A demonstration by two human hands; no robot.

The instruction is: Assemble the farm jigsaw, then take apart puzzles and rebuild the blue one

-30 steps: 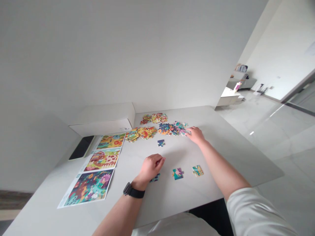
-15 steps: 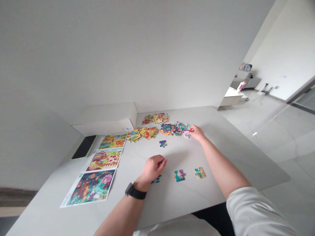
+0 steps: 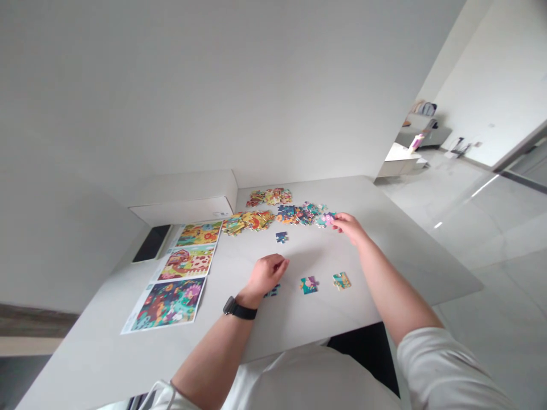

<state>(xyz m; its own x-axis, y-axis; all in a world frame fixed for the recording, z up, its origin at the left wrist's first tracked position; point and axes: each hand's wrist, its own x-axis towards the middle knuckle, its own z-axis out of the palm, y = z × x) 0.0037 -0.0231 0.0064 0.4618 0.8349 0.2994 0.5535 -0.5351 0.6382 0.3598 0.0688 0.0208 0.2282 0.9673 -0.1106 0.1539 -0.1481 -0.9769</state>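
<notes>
My right hand [image 3: 347,225] pinches a pink-purple puzzle piece [image 3: 328,218] at the right end of a pile of dark blue and teal puzzle pieces [image 3: 301,213]. My left hand [image 3: 268,274], a black watch on its wrist, rests on the table with fingers curled in a loose fist; nothing shows in it. Partly hidden beneath it lies a teal puzzle piece [image 3: 272,291]. Right of that are a teal-and-purple piece [image 3: 309,285] and a yellow-and-teal piece [image 3: 342,281]. A single dark blue piece [image 3: 281,237] lies just in front of the blue pile.
Yellow-orange pieces [image 3: 248,222] and red-yellow pieces [image 3: 269,196] form two more piles. Three printed picture sheets, the nearest dark-toned [image 3: 171,303], lie left. Behind them are a black phone [image 3: 151,243] and a white box [image 3: 183,208] against the wall.
My right hand has turned the piece in its pinch, so its pink-purple face now shows. My left hand stays in place on the table. The view has shifted slightly.
</notes>
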